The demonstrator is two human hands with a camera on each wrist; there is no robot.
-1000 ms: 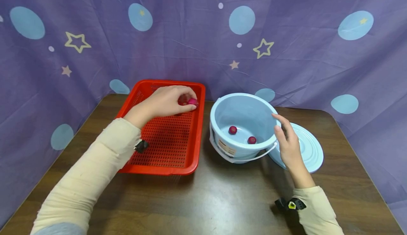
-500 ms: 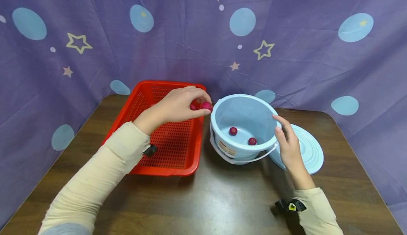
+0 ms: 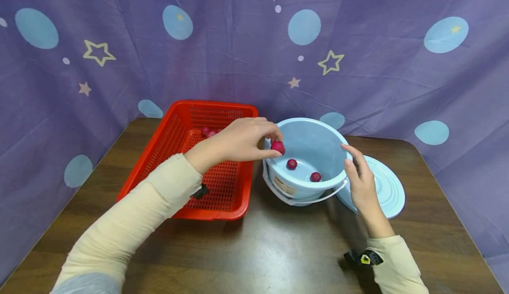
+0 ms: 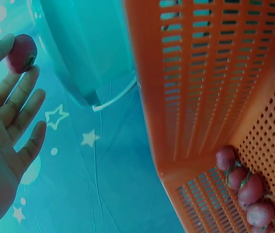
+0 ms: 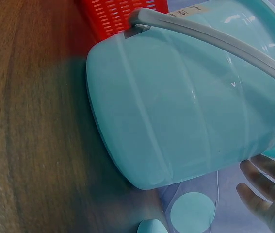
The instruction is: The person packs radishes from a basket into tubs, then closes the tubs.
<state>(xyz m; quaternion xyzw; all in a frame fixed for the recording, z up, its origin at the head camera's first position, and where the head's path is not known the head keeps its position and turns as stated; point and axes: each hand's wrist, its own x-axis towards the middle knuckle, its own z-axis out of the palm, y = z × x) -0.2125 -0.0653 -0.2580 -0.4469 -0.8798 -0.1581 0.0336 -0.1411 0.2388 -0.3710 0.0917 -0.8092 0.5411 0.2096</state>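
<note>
My left hand [image 3: 250, 139] pinches a red radish [image 3: 278, 147] between thumb and fingertips, over the left rim of the light blue bucket [image 3: 304, 121]. In the left wrist view, the other fingers of that hand spread loosely below the radish [image 4: 23, 54]. Two radishes, one nearer the left [image 3: 292, 164] and one nearer the front [image 3: 315, 177], lie on the bucket's floor. My right hand [image 3: 361, 180] rests its fingertips against the bucket's right rim. In the right wrist view, its fairly straight fingers [image 5: 261, 180] touch or nearly touch the bucket's outer wall.
A red perforated basket [image 3: 238, 210] stands left of the bucket; several radishes [image 4: 250, 190] lie in one corner. The blue lid [image 3: 387, 185] lies right of the bucket, partly behind my right hand. The white handle [image 3: 292, 202] hangs in front. A patterned purple cloth [image 3: 246, 64] hangs behind the table.
My left hand has lifted the radish from the basket and carried it right, across the basket's edge to the bucket. My right hand and the bucket have stayed in place.
</note>
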